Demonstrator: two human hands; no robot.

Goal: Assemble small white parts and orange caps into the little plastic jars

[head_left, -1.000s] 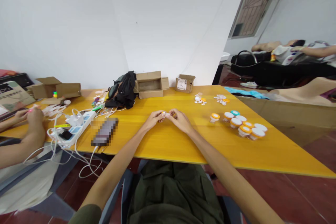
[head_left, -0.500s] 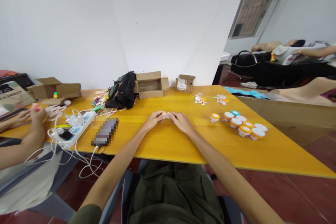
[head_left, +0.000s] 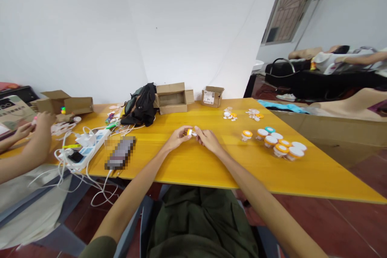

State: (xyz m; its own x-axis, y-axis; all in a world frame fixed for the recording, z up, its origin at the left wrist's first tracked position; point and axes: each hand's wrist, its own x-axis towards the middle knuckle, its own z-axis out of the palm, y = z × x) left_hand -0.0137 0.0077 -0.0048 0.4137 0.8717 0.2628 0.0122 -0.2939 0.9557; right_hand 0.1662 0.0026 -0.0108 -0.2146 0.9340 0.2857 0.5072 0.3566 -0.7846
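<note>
My left hand [head_left: 177,138] and my right hand [head_left: 208,140] meet above the middle of the yellow table [head_left: 193,161]. Both pinch a small orange-and-white piece [head_left: 189,132] between their fingertips. The fingers of each hand are curled around it. To the right stand several small jars with orange and white lids [head_left: 276,144]. Further back lie small white and orange loose parts [head_left: 231,115].
A blurred phone [head_left: 120,152] and a white power strip with cables [head_left: 86,147] lie to the left. Another person's hands [head_left: 36,127] work at the far left. Open cardboard boxes [head_left: 173,97] and a black bag [head_left: 142,105] stand at the back edge.
My hands stay together at the same spot and have turned the small piece slightly, so its orange part shows more. The other person's hands at the left have lifted a little.
</note>
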